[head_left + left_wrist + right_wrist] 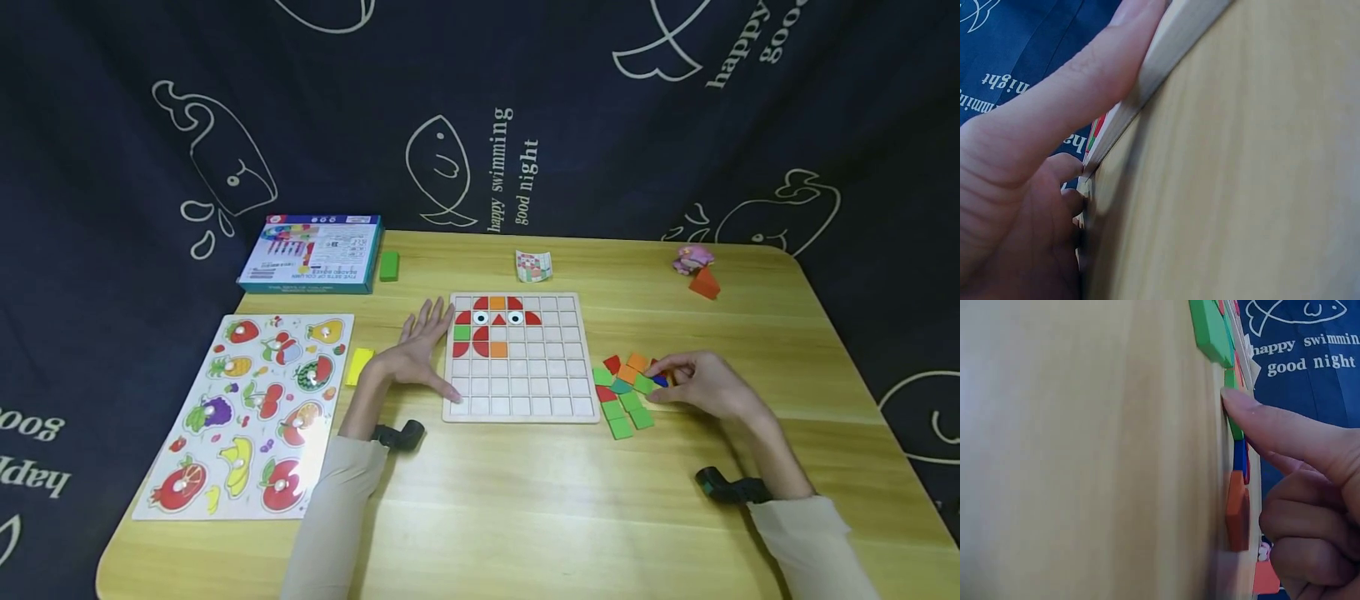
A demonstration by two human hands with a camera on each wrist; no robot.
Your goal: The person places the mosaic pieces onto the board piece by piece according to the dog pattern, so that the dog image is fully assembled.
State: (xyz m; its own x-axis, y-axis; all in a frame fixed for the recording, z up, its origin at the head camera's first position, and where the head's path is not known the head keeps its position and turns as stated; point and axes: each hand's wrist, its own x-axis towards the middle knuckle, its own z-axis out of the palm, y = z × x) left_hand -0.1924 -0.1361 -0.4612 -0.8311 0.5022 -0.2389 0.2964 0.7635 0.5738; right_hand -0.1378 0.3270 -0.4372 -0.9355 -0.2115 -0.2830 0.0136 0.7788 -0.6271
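A white square grid board (551,387) lies mid-table. Red, orange and green pieces and two eye pieces form a pattern in its upper left. My left hand (412,354) rests at the board's left edge, fingers spread, thumb on the lower left corner; in the left wrist view the thumb (1079,81) lies against the board's side (1129,109). My right hand (708,385) is at the right edge of a loose heap of coloured tiles (621,427). Its thumb and index finger pinch a green tile (1235,428), beside blue and orange pieces (1238,509).
A fruit peg puzzle (247,446) and a boxed toy (311,258) are at left. Around the board lie a yellow block (359,367), a green block (389,267) and a small pattern card (533,267). A pink figure (693,258) and an orange-red piece (705,284) sit back right.
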